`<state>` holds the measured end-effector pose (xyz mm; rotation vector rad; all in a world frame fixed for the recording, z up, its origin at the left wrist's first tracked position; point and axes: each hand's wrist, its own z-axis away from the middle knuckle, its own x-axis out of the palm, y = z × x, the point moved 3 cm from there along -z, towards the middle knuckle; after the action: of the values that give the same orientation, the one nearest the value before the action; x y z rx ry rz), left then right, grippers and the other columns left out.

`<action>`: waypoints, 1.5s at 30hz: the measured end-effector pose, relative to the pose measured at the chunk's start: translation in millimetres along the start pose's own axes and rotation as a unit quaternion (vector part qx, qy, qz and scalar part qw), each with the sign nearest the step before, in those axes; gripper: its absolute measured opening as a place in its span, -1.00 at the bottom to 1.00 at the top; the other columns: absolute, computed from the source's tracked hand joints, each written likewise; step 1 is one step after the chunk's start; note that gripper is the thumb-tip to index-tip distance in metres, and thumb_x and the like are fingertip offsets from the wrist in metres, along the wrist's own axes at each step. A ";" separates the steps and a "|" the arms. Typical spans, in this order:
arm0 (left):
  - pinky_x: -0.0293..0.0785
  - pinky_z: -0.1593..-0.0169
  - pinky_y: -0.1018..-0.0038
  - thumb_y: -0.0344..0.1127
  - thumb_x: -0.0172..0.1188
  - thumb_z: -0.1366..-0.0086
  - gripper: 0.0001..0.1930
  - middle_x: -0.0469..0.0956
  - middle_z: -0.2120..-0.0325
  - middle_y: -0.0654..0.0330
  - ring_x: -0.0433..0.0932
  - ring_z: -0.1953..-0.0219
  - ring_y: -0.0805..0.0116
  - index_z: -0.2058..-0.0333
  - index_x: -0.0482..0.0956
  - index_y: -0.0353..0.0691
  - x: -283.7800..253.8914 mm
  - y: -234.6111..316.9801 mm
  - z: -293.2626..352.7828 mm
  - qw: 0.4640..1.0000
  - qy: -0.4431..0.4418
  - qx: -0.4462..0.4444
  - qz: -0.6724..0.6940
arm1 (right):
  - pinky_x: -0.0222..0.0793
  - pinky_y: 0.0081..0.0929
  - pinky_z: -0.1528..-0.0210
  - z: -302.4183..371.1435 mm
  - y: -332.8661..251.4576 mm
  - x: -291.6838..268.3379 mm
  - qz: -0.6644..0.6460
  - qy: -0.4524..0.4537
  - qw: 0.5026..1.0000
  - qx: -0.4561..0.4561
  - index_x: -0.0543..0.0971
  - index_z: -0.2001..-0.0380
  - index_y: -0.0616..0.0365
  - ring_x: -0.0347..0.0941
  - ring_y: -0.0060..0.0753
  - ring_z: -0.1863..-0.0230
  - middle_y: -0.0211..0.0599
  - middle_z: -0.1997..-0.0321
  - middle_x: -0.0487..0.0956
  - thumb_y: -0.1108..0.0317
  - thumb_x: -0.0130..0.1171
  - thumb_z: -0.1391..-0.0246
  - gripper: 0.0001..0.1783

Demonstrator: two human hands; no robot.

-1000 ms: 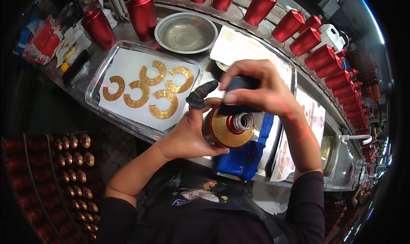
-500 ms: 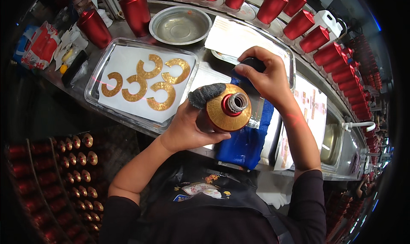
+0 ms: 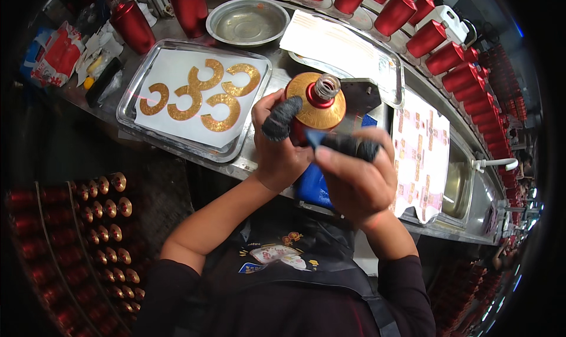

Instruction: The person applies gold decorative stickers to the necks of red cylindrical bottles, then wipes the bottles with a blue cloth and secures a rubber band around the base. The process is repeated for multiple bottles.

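A red bottle [image 3: 302, 129] with a threaded open mouth is tilted in my left hand [image 3: 276, 139], whose fingers wrap its side. A gold patterned ring [image 3: 301, 101] covers the bottle's shoulder. A dark knitted finger cover sits on my left thumb. My right hand [image 3: 359, 175], slightly blurred and with a dark cover on a finger, pinches a small blue piece [image 3: 314, 138] close against the bottle's front; its full shape is hidden. Below lies a blue cloth [image 3: 314, 187], partly covered by my hands. Left of them, gold C-shaped stickers [image 3: 221, 112] lie on white paper.
A metal tray [image 3: 125, 116] bears the paper. Behind stand a metal basin [image 3: 247, 22] and another tray [image 3: 398, 83] with sheets. Right are a printed sheet [image 3: 421, 160] and a sink [image 3: 457, 192]. Red bottles [image 3: 396, 14] line the far side; racked ones [image 3: 109, 207] stand lower left.
My right hand has come from beyond the bottle down to its near right side. The bottle has moved slightly up in view, and a dark plate now shows behind it.
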<state>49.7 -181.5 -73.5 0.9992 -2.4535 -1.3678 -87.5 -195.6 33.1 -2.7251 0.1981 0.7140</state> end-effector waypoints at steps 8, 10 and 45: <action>0.39 -0.23 0.17 -0.16 0.63 0.06 0.03 0.35 -0.14 -0.09 0.44 -0.16 -0.04 -0.29 0.16 -0.26 -13.5 -12.9 -12.4 0.992 -0.126 0.021 -0.006 | 0.43 -0.33 0.25 -14.7 2.2 -0.7 0.002 -0.052 0.999 -0.011 0.73 0.24 0.05 0.49 -0.18 0.29 -0.35 0.35 0.61 0.54 0.43 0.27 -0.61; 0.40 -0.24 0.17 -0.17 0.64 0.08 0.05 0.36 -0.14 -0.09 0.45 -0.16 -0.04 -0.30 0.13 -0.25 -18.3 -9.2 -22.0 0.986 -0.164 0.032 -0.015 | 0.43 -0.40 0.23 -5.8 0.1 -7.3 -0.105 -0.117 0.987 0.017 0.70 0.23 0.12 0.52 -0.28 0.27 -0.30 0.30 0.62 0.56 0.42 0.13 -0.69; 0.53 0.28 0.36 -0.24 0.44 -0.13 -0.68 0.66 0.46 0.17 0.60 0.46 0.29 0.34 0.51 -0.32 22.4 -54.6 -181.9 0.978 -0.115 -0.097 -0.145 | 0.16 -0.63 0.50 125.5 30.6 -85.8 -0.142 -0.113 0.875 0.450 0.48 -0.29 0.20 0.24 -0.64 0.58 -0.38 0.39 0.45 0.41 0.40 0.13 -0.20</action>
<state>137.9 -341.7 -17.8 1.2517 -2.3330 -1.8721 -225.2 -177.6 -35.9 -1.7179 0.0452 0.6280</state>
